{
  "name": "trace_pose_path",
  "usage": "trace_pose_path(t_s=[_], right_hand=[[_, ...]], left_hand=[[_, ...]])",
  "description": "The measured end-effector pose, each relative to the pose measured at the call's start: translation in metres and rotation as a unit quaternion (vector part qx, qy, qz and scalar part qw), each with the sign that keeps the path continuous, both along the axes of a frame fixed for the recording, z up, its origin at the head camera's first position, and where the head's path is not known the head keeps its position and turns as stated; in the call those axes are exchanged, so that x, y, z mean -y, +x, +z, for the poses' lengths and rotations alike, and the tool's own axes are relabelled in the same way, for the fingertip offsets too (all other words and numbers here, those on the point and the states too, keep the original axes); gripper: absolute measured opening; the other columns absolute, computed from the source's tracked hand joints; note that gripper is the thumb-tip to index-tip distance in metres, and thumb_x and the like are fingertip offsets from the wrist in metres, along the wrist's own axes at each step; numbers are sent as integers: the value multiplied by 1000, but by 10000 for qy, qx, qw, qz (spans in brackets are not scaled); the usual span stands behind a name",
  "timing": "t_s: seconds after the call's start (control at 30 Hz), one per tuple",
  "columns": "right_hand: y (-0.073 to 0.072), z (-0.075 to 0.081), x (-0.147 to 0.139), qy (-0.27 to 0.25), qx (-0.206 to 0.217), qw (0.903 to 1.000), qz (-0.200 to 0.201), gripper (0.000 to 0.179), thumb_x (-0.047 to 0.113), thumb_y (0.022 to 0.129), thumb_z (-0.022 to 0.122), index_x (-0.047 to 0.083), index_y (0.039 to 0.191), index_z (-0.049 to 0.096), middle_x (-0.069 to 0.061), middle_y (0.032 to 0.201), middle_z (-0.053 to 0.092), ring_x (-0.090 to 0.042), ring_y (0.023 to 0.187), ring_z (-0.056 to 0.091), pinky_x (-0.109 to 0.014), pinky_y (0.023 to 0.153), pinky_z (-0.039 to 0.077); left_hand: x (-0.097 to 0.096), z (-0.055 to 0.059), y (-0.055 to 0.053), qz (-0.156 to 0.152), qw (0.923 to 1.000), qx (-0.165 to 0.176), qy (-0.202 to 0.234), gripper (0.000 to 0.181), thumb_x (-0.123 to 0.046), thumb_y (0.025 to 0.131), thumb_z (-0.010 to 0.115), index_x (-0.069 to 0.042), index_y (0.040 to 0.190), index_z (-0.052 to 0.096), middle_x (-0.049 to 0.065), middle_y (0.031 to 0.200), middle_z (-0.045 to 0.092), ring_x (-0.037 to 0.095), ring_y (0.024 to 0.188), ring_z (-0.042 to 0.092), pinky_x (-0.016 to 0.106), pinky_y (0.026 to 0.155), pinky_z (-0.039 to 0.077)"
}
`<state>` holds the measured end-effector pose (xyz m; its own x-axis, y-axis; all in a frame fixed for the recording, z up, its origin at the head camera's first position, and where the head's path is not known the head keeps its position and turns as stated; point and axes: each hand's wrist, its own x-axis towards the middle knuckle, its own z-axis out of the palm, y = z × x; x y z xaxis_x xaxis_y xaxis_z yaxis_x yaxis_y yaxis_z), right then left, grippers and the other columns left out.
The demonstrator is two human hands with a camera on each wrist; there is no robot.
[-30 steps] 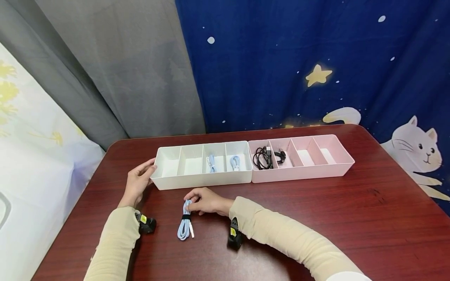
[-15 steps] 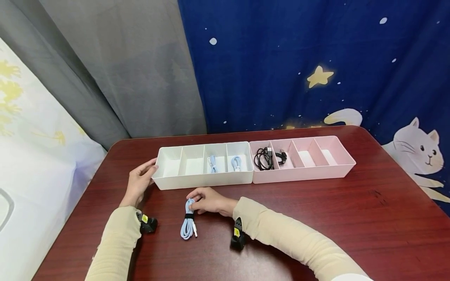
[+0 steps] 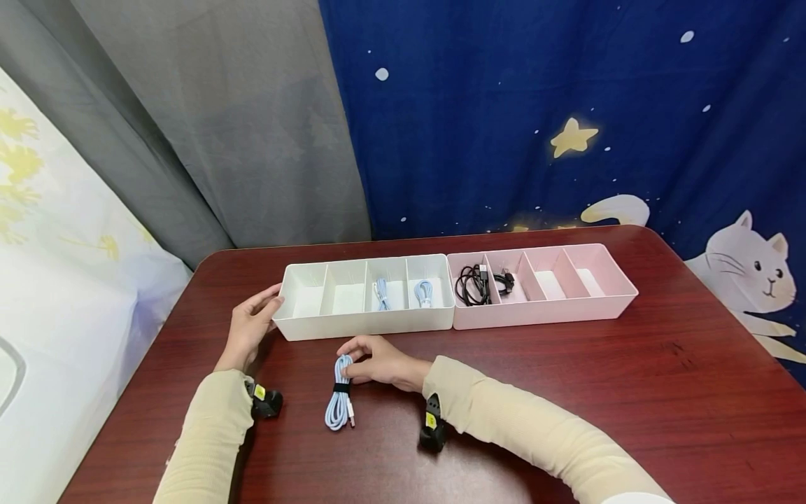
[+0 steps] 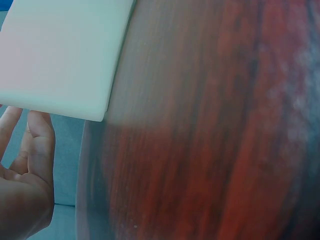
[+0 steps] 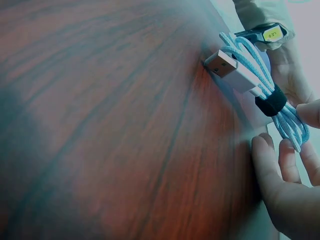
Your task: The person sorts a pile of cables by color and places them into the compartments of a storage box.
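My right hand (image 3: 378, 362) pinches the upper end of a coiled light-blue USB cable (image 3: 340, 395) between thumb and fingers. A black strap (image 5: 271, 101) binds the coil, and its white USB plug (image 5: 232, 71) points away from the hand in the right wrist view. My left hand (image 3: 247, 329) rests its fingertips against the left end of a white divided organizer tray (image 3: 371, 323). In the left wrist view, the fingers (image 4: 41, 145) touch the tray's end with nothing curled into them. Two smaller light-blue cables, one (image 3: 382, 294) and another (image 3: 423, 292), lie in the tray's right-hand compartments.
A pink divided tray (image 3: 541, 310) abuts the white one on the right. Its two left compartments hold black cables, a larger coil (image 3: 472, 285) and a smaller one (image 3: 504, 282). Both trays stand on a reddish-brown table (image 3: 567, 392) before a blue curtain (image 3: 472, 126).
My right hand and the blue cable have shifted slightly right, and the cable's plug has turned a little. The left hand stays at the white tray's end.
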<state>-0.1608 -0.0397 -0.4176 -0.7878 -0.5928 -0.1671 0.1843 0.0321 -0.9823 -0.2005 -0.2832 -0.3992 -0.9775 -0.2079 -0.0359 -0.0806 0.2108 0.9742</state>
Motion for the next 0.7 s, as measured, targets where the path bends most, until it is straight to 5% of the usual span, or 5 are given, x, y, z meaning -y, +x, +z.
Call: trace_pose_path(t_s=[0.27, 0.7], right_hand=[[6, 1, -1, -614, 346, 9975, -70, 32, -15, 75, 57, -13, 107, 51, -8, 81, 51, -14, 67, 57, -33, 67, 50], [12, 7, -5, -676, 306, 9972, -109, 33, -16, 74, 55, -15, 107, 49, -8, 81, 50, -14, 69, 56, -33, 67, 50]], left_hand=[[0, 0, 0, -16, 9999, -40, 122, 48, -30, 85, 60, -10, 127, 49, -13, 93, 56, 0, 75, 54, 15, 60, 46], [-1, 0, 1, -32, 9999, 18, -112, 48, -33, 85, 58, -12, 128, 50, -12, 95, 55, 1, 77, 53, 17, 62, 46]])
